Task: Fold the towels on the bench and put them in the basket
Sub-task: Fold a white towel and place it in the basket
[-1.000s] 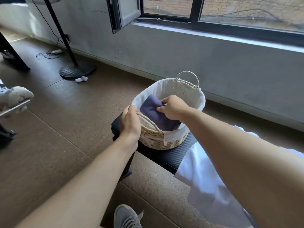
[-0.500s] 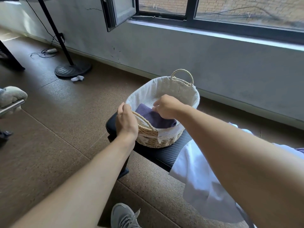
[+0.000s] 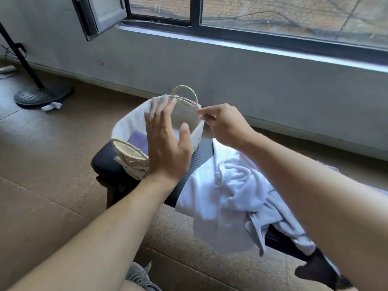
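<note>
Our left hand [image 3: 165, 141] hovers flat, fingers spread, over the wicker basket [image 3: 134, 162] on the tabletop [image 3: 201, 152]; our right hand [image 3: 222, 124] hangs loosely curled, holding nothing, beside its rim. A purple towel [image 3: 137, 139] lies inside; white towels [image 3: 226, 196] are heaped just right of the basket.

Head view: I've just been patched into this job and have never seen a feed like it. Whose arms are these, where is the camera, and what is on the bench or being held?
No machine here: these are a person's two bare arms, filmed by one wide-angle camera worn on their head, looking forward and down.

The left hand is open with fingers spread, above the near side of the woven straw basket with a white cloth lining. The right hand has loosely curled fingers near the basket's far rim; it seems to hold nothing, though motion blur makes that uncertain.

The basket stands on the end of a black padded bench. Inside it lies a folded purple towel. Beside it on the bench is a crumpled pile of white and pale blue towels, not yet folded.
</note>
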### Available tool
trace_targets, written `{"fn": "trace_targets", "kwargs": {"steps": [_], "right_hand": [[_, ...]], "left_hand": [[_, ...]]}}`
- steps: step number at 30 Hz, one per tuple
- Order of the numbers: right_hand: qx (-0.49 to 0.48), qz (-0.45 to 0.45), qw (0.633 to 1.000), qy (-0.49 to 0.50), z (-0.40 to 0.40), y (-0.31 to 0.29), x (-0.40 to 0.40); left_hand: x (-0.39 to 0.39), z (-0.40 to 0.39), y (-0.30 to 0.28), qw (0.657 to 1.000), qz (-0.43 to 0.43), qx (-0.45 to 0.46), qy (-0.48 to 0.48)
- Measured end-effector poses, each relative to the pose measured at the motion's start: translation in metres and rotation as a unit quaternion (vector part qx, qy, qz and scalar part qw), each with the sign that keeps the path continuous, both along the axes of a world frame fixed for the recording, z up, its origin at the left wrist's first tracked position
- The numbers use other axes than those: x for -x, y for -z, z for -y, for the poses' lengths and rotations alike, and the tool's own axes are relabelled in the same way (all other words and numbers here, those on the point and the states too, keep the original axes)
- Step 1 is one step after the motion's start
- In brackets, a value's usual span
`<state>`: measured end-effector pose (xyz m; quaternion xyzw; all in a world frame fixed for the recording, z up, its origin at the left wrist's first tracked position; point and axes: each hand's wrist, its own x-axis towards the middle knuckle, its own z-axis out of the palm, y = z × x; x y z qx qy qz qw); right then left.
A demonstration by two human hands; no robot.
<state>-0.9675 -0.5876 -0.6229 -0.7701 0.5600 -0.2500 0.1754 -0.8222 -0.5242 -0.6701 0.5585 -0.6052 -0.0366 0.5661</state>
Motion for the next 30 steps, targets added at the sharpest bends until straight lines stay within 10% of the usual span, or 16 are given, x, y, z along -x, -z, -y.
{"fn": "trace_targets", "kwargs": {"steps": [16,30], "right_hand": [[-0.167,-0.125,0.935,0.286,-0.124,0.085,0.22],[-0.19,-0.077,0.943,0.261,-0.135,0.087,0.252]], "left_hand": [[0.166,-0.013,0.064,0.845,0.358,-0.331,0.221],[0.206,-0.021,0.059,0.837,0.439,-0.249,0.212]]}}
